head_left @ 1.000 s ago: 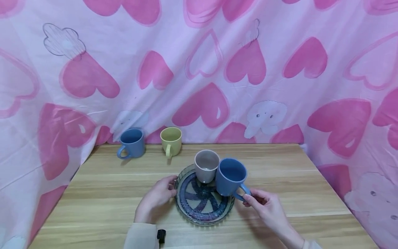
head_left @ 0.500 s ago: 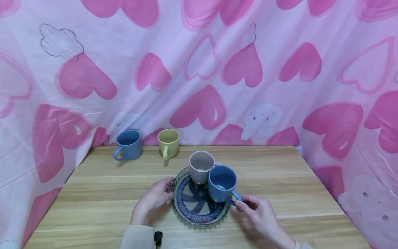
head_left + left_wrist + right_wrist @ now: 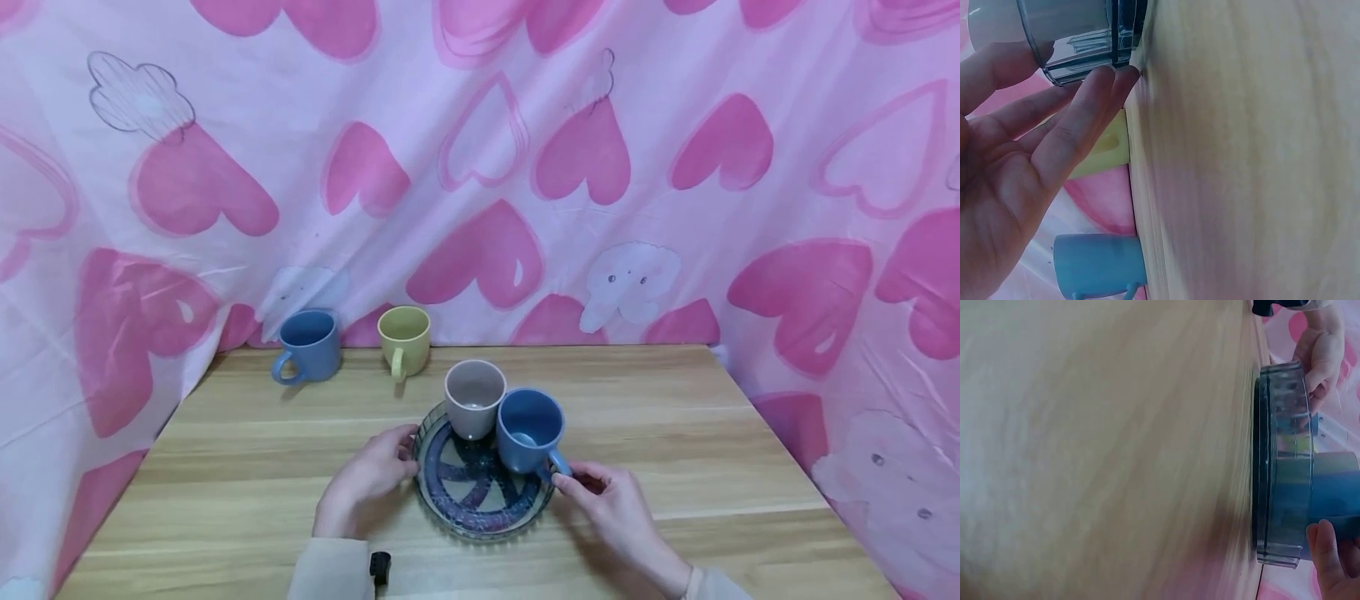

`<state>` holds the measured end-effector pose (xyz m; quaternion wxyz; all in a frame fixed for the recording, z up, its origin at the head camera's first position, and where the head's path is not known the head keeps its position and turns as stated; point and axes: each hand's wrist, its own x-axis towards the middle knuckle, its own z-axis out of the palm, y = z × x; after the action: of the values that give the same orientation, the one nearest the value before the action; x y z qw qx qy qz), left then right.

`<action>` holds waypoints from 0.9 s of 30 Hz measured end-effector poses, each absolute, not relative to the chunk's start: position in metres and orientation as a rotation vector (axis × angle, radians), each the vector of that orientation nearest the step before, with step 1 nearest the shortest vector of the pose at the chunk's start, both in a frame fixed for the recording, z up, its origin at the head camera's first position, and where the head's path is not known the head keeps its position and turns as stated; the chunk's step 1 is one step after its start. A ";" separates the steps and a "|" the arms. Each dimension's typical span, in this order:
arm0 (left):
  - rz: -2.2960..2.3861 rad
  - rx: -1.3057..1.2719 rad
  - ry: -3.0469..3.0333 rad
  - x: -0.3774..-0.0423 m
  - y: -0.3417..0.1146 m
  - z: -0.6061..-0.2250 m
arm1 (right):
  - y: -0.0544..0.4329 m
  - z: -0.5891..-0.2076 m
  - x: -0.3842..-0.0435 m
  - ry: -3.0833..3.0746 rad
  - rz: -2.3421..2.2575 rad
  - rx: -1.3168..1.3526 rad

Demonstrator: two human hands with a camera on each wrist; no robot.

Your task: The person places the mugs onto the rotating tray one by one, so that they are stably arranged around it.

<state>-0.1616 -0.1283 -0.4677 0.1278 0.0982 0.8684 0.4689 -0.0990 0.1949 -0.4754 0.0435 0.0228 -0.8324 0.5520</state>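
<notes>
A round glass tray (image 3: 480,523) with a ribbed see-through wall lies on the table. A pale grey-pink mug (image 3: 475,396) stands in its back part. Beside that mug, a blue mug (image 3: 529,429) is upright in the tray's right part; through the glass wall in the right wrist view, its lower part appears level with the other mug's. My right hand (image 3: 611,504) pinches the blue mug's handle between thumb and fingers. At the tray's left edge, my left hand (image 3: 369,475) holds the rim, thumb at the top and fingers (image 3: 1088,103) along the outer wall.
Another blue mug (image 3: 310,346) stands at the table's back left, its handle facing left. To its right is a yellow mug (image 3: 405,340) with its handle toward me. Pink heart-patterned cloth (image 3: 480,125) hangs behind the wooden table (image 3: 225,467) and along its sides.
My right hand has brought the blue mug left and down into the tray, beside the pale mug, which has shifted slightly left. The left hand stays at the rim. The view has shifted slightly.
</notes>
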 end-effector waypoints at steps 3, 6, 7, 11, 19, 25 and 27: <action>1.374 0.268 2.523 -0.161 -0.128 -0.466 | 0.194 -0.475 -0.101 -2.547 1.651 0.080; 1.378 0.264 2.518 -0.161 -0.128 -0.464 | 0.194 -0.474 -0.102 -2.552 1.664 0.077; 1.379 0.264 2.517 -0.161 -0.129 -0.463 | 0.194 -0.474 -0.102 -2.553 1.672 0.071; 1.366 0.268 2.521 -0.160 -0.128 -0.462 | 0.195 -0.474 -0.102 -2.541 1.724 0.037; 1.352 0.263 2.512 -0.162 -0.128 -0.464 | 0.203 -0.472 -0.107 -2.614 1.822 0.122; 1.338 0.270 2.529 -0.162 -0.128 -0.464 | 0.220 -0.471 -0.119 -2.590 1.894 0.409; 1.343 0.268 2.526 -0.162 -0.128 -0.465 | 0.226 -0.471 -0.124 -2.591 1.881 0.494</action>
<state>-0.1624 -0.1279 -0.4646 0.1338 0.0923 0.8712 0.4632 -0.1239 0.2259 -0.4709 -0.0490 0.1523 -0.7989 0.5798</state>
